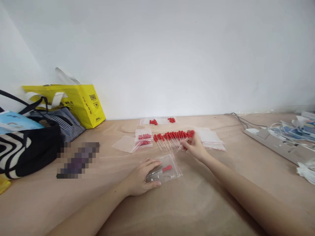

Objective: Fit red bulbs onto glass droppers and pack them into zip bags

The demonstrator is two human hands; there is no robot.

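Observation:
My left hand point(144, 177) lies with fingers and thumb spread on a clear zip bag point(161, 178). In or on that bag is one dropper with a red bulb point(167, 168); I cannot tell which. Farther ahead, a row of red-bulbed droppers point(169, 135) lies side by side, thin clear stems pointing toward me. At the row's right end my right hand point(193, 147) is closed in a pinch on a dropper point(192, 132), its red bulb showing above the fingers. Part of its stem is hidden by the hand.
Filled zip bags point(144, 136) with red bulbs lie left of the row, flat bags point(213, 139) to its right. Another bag point(161, 122) with red bulbs lies by the wall. Yellow point(85, 105) and black point(46, 150) bags stand left; a power strip point(270, 144) lies right.

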